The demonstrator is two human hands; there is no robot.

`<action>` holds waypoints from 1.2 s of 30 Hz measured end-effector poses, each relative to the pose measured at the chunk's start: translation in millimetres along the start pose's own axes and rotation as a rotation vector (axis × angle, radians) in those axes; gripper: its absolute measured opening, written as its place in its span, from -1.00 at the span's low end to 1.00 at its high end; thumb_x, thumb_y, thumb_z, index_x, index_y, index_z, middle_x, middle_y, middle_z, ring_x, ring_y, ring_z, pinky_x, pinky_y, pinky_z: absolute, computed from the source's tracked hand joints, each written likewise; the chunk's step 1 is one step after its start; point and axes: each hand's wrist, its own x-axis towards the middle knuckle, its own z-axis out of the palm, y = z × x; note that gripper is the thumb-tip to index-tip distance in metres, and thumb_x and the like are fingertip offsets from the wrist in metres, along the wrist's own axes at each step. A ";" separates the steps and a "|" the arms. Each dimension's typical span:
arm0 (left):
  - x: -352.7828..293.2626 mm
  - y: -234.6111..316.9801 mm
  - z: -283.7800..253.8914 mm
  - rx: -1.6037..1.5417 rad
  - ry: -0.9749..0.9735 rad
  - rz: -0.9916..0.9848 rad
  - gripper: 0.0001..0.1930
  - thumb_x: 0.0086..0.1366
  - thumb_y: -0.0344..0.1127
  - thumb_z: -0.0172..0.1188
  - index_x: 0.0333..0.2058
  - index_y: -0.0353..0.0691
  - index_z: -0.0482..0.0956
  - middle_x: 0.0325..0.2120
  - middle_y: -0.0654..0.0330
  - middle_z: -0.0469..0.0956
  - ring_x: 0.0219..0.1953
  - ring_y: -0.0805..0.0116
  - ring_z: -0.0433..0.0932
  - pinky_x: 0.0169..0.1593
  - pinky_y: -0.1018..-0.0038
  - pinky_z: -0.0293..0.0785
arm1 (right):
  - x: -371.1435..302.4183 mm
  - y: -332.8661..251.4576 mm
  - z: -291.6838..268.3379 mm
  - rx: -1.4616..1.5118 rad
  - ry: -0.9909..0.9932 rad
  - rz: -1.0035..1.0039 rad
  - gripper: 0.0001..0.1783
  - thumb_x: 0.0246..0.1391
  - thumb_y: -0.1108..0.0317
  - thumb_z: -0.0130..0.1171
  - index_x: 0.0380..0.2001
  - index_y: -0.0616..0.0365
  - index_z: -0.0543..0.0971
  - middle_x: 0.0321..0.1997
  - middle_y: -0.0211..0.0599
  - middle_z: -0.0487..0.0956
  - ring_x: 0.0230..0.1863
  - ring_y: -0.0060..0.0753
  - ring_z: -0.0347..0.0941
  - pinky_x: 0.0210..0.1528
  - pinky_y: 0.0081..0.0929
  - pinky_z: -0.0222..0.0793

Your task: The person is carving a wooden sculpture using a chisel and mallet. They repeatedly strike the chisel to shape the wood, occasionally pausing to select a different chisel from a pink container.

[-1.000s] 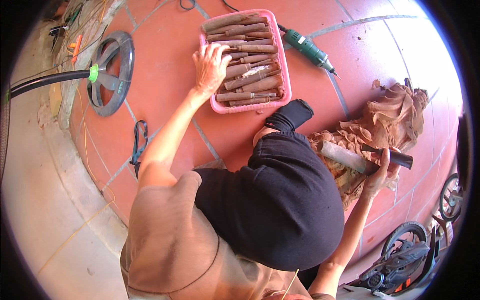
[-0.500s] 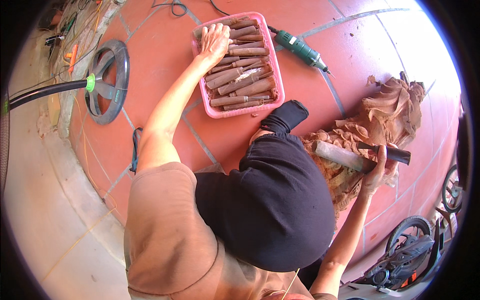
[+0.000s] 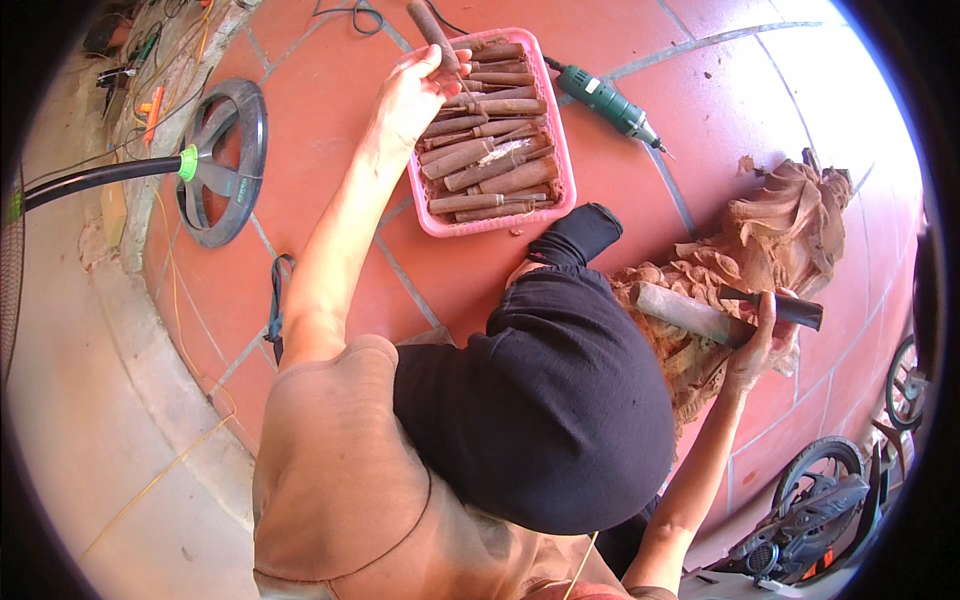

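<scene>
Pinched in my left hand [image 3: 408, 100] is a carving chisel [image 3: 432, 36] with a brown wooden handle; its thin blade points down over the pink plastic basket [image 3: 478, 228]. Several more wooden-handled chisels [image 3: 462, 158] lie side by side in that basket. At the right, my right hand [image 3: 758, 350] is closed around a pale, round wooden mallet [image 3: 690, 313] and a dark-handled tool [image 3: 797, 311], whose working end I cannot make out. Both rest over or just above a brown carved wood sculpture [image 3: 785, 225] lying on the floor.
A green corded die grinder [image 3: 605, 100] lies right of the basket. The round black base of a stand [image 3: 252, 170] is at the left. My bent leg [image 3: 570, 400] fills the middle. A motorbike [image 3: 810, 495] stands at the lower right, and yellow cable [image 3: 170, 485] runs along the left floor.
My left hand has risen from the upper left of the basket, lifting a chisel out. My right hand holds the same tools in nearly the same place.
</scene>
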 end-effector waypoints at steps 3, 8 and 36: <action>-5.9 -5.9 -2.2 -0.214 0.061 -0.062 -0.74 0.44 -0.23 0.00 -0.05 -0.28 0.48 -0.06 0.05 0.57 -0.13 0.25 0.57 -0.05 0.32 0.50 | 0.5 -0.8 0.8 0.006 -0.011 -0.011 -0.69 0.15 0.37 0.23 -0.08 0.25 0.46 -0.41 -0.32 0.56 -0.46 -0.54 0.51 -0.31 -0.63 0.40; -21.4 -3.2 10.2 -0.265 0.042 -0.064 -0.78 0.43 -0.27 0.00 -0.08 -0.27 0.47 -0.07 -0.02 0.56 -0.14 0.18 0.58 -0.09 0.29 0.56 | 0.3 -1.6 1.1 -0.029 0.004 -0.032 -0.69 0.15 0.37 0.23 -0.08 0.26 0.46 -0.41 -0.31 0.56 -0.46 -0.54 0.51 -0.32 -0.63 0.41; 7.5 -3.4 -38.4 0.590 0.376 0.365 -0.79 0.35 -0.32 0.17 -0.09 -0.24 0.51 -0.31 0.23 0.64 -0.31 0.54 0.52 -0.21 0.57 0.42 | -0.2 2.2 -3.4 0.003 -0.018 0.012 -0.68 0.12 0.38 0.22 -0.08 0.22 0.43 -0.33 -0.33 0.52 -0.37 -0.54 0.45 -0.25 -0.58 0.37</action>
